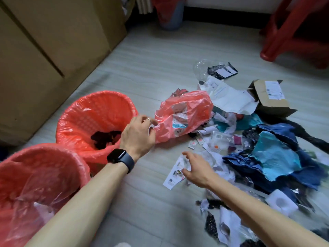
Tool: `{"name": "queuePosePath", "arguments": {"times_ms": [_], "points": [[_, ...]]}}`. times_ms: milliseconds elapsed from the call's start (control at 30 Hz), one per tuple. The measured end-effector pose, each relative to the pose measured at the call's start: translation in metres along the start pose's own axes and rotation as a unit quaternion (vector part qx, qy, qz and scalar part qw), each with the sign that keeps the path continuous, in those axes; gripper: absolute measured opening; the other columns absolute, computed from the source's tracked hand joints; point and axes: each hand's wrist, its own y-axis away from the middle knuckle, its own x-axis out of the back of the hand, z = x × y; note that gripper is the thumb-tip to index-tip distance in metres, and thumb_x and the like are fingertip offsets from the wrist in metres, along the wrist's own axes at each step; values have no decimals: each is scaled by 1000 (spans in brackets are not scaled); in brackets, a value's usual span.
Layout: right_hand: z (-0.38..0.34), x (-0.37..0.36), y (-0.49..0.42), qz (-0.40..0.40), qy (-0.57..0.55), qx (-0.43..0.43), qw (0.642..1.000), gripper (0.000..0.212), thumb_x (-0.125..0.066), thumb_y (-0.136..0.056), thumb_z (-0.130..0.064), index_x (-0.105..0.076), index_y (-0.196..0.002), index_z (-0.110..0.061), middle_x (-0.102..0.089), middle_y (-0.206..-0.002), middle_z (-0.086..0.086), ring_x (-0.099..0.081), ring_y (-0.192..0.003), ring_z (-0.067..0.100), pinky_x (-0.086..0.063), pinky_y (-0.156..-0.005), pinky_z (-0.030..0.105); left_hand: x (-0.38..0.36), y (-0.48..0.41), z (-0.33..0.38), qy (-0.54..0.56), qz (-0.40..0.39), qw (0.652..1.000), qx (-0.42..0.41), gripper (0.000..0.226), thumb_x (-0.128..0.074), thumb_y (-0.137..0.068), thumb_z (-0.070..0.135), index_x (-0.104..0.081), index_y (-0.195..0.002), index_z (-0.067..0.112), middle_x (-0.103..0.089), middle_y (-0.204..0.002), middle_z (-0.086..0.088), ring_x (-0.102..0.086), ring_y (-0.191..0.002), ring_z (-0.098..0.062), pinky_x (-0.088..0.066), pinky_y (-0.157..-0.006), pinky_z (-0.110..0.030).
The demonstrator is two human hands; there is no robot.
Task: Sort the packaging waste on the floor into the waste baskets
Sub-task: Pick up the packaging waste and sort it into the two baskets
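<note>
Across the pale plank floor (151, 72) I am seeing a heap of torn blue, teal and white packaging scraps (267, 150) lying to my right. Two round waste baskets lined with red plastic film are standing to my left, the farther one (106, 94) just beside the nearer one (44, 148). The crumpled red plastic mailing bag with a white label (183, 114) is lying just right of the farther basket, its long axis running from the basket rim away toward the heap. The left hand (138, 134) is pinching its near end at that rim, so I am judging a short leftward swing enough. The right hand (197, 168) is hovering spread and empty over a white printed paper slip (175, 173).
</note>
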Motion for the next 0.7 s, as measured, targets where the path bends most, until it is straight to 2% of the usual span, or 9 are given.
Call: {"name": "queuePosePath", "arguments": {"times_ms": [100,200,267,367,433,500,533,600,700], "points": [[56,-10,19,-34,61,-79,994,62,-59,-85,-33,-39,-143,-20,-44,-144,11,-48,-127,31,-45,-101,40,-58,12,18,-13,-167,986,20,32,-52,-86,27,-65,-114,26,-56,-119,1,-55,-111,-23,-51,-87,-39],[87,-17,24,-17,100,-96,990,60,-58,-85,-30,-40,-140,-17,-36,-148,14,-39,-131,33,-42,-105,40,-114,39,25,-35,-344,933,97,44,-54,-88,28,-52,-132,27,-45,-136,-2,-47,-124,-26,-45,-100,-39],[94,-21,20,-2,125,-88,988,59,-58,-87,-29,-38,-141,-17,-25,-154,14,-31,-137,33,-41,-105,43,-143,62,23,-32,-403,903,146,54,-57,-87,31,-44,-139,26,-39,-142,-4,-45,-128,-28,-45,-101,-42],[93,-25,0,25,188,-7,982,64,-61,-88,-30,-36,-145,-17,-15,-161,16,-20,-144,36,-36,-111,47,-172,90,18,-49,-433,887,157,72,-62,-86,41,-29,-148,26,-28,-148,-5,-40,-129,-33,-45,-99,-45],[92,-32,-18,23,228,40,972,76,-67,-85,-41,-33,-151,-22,-13,-164,17,-19,-147,40,-30,-116,49,-183,102,15,-83,-420,895,127,80,-64,-85,49,-22,-151,30,-24,-150,-3,-36,-129,-33,-47,-95,-45],[91,-39,-33,-15,253,38,967,84,-65,-86,-50,-22,-156,-31,-5,-165,15,-18,-147,42,-25,-118,48,-189,108,13,-117,-391,908,98,79,-64,-85,51,-24,-150,32,-26,-148,-1,-36,-125,-31,-49,-89,-43],[89,-43,-39,-44,257,28,965,81,-61,-90,-46,-16,-157,-34,-1,-166,13,-19,-145,42,-27,-116,47,-190,111,10,-120,-383,911,90,77,-64,-85,51,-26,-149,32,-28,-147,-1,-36,-125,-30,-49,-88,-42],[85,-44,-43,-60,266,22,962,68,-51,-96,-27,-19,-155,-32,-10,-163,12,-29,-136,42,-41,-103,45,-189,113,7,-113,-382,914,82,68,-63,-88,48,-33,-146,31,-33,-142,-1,-37,-123,-29,-49,-86,-41],[87,-44,-43,-20,227,33,973,46,-44,-97,-12,-46,-142,-25,-40,-148,9,-45,-121,38,-49,-86,41,-186,115,4,-105,-378,916,79,46,-57,-93,40,-46,-136,27,-39,-134,-1,-39,-119,-27,-49,-78,-41]]}}
